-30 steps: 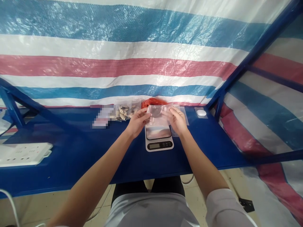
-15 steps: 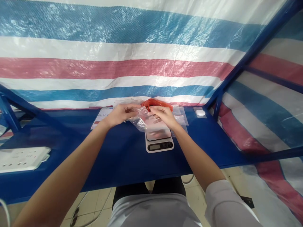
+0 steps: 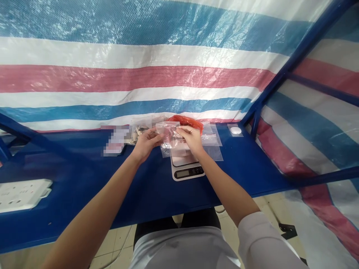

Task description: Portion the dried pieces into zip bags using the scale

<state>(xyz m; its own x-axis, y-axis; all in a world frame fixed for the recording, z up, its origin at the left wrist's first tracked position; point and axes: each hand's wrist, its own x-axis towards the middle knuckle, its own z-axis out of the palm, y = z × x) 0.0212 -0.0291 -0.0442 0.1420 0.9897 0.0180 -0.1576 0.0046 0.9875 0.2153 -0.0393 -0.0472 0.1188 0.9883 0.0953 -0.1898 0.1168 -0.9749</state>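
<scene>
Head view: The left hand [image 3: 147, 145] has its thumb and fingers pressed together on the left side of a clear plastic bag [image 3: 169, 129]. The right hand [image 3: 193, 139] pinches the same bag near its upper right, thumb and index finger together, the other fingers curled. The bag is held up between the two hands, above the rear part of a white kitchen scale [image 3: 187, 173]. Whether its lower end touches the scale cannot be determined.

The scale stands on the blue desk [image 3: 98, 186], between the near and far edges, its display and buttons toward the near edge. Any reading on the display is too small to make out.

Behind the scale, at the far edge, lies a crumpled orange-red bag [image 3: 186, 120], partly hidden by the right hand. To the right of the scale, flat transparent bags [image 3: 211, 140] overlap one another. Near the far right corner, well apart from the hands, is a small clear packet [image 3: 230, 133] with a round white object [image 3: 236, 130].

Just beyond the left hand, close to the far edge, are bags of pale and dark pieces [image 3: 135, 136]. Left of these is a blurred-out flat item [image 3: 115, 141]. A white power strip [image 3: 24, 194] lies toward the desk's left end.
</scene>
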